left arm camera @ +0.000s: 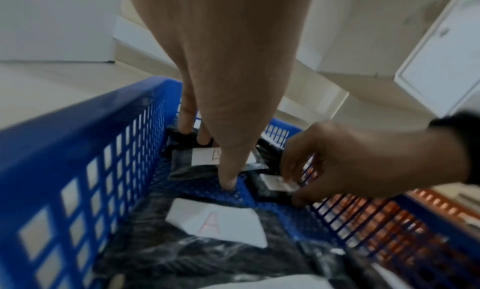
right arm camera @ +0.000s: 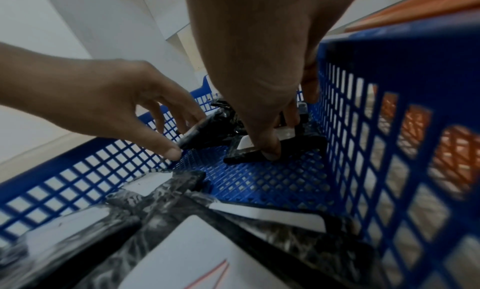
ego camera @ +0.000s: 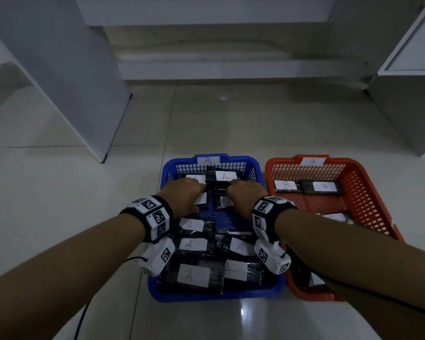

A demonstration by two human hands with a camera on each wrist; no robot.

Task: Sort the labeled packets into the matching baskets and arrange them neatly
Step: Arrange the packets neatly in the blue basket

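Observation:
The blue basket (ego camera: 216, 294), tagged A, holds several black packets with white A labels. Both hands reach into its far half. My left hand (ego camera: 194, 192) (left arm camera: 207, 156) has its fingers on top of a black A packet (left arm camera: 182, 162) and its thumb at the packet's near edge. My right hand (ego camera: 241, 192) (right arm camera: 281, 134) pinches the neighbouring A packet (right arm camera: 303, 143), thumb on the near edge and fingers over the top. Another A packet (ego camera: 225, 176) lies beyond the fingers. The orange basket (ego camera: 378, 192), tagged B, holds B packets (ego camera: 324, 186).
Both baskets stand side by side on a pale tiled floor (ego camera: 59, 192). A white cabinet panel (ego camera: 71, 82) rises on the left and a white cabinet (ego camera: 407, 94) on the right. More A packets (ego camera: 194, 276) fill the blue basket's near half.

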